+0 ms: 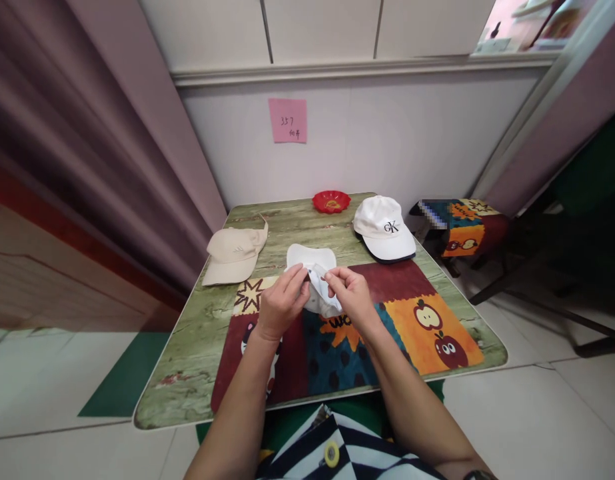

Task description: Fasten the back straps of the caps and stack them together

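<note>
- Hold a white cap [324,305] in both hands at the middle of the greenish worktop [180,380], across the far edge of a patterned mat [332,373].
- Have its brim [311,255] pointing away from the striped shirt [307,445], toward the wall [317,163], and its crown on the near side, over the mat.
- Follow the long axis from far to near, slightly slanted: a touch left at the brim, a touch right at the crown.
- Cannot tell how much of the crown touches the mat.
- Have the left hand [282,301] nearly closed, thumb against fingers, pinching the cap at a small dark spot; cannot make out that part.
- Have the right hand [353,292] nearly closed too, with thumb and forefinger gripping a pale strip [319,269] at the cap.
- Have both sets of fingertips near each other, just apart, above the crown.
- See to the left a beige cap [232,255], brim toward the near left.
- See to the right a lettered cap [384,223], also white, brim toward the near right, with a dark edge beneath.
- See a red dish [331,201] at the far edge, and a pink note [288,121] on the wall.
</note>
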The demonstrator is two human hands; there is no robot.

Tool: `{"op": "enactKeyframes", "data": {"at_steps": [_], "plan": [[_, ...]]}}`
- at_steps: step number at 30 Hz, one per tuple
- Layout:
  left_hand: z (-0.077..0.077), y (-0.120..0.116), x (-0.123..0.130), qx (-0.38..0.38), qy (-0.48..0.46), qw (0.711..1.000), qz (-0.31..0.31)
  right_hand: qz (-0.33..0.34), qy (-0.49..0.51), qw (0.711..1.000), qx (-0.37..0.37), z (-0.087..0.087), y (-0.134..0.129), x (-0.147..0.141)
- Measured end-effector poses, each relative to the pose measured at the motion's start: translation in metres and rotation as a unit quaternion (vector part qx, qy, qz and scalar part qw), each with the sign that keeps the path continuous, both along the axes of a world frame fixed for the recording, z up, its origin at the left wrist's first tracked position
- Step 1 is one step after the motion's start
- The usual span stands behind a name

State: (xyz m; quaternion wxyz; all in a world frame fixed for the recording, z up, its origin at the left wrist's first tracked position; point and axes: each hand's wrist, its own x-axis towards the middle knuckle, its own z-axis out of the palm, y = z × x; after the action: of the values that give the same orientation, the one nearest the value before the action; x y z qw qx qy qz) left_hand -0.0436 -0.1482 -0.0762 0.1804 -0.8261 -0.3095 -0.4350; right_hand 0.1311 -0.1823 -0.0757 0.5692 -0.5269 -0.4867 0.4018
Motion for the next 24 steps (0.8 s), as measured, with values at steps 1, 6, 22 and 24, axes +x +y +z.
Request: {"op": "enactKeyframes", "data": {"at_steps": [1, 6, 22, 24], "plan": [[0.003, -0.001, 0.001, -0.013, -0.009, 1.0, 0.0, -0.003, -0.012, 1.0, 0.001, 0.0, 0.0, 0.0], [0.008, -0.004, 0.004, -0.124, -0.112, 0.985, -0.039, -0.021, -0.043, 0.999, 0.021, 0.006, -0.003, 0.003], [-0.009, 0.003, 0.0, -0.138, -0.101, 0.984, -0.055, -0.047, -0.151, 0.987, 0.003, 0.019, -0.008, -0.005], [-0.009, 0.004, 0.0, -0.138, -0.101, 0.983, -0.06, -0.046, -0.151, 0.987, 0.003, 0.018, -0.008, -0.005]]}}
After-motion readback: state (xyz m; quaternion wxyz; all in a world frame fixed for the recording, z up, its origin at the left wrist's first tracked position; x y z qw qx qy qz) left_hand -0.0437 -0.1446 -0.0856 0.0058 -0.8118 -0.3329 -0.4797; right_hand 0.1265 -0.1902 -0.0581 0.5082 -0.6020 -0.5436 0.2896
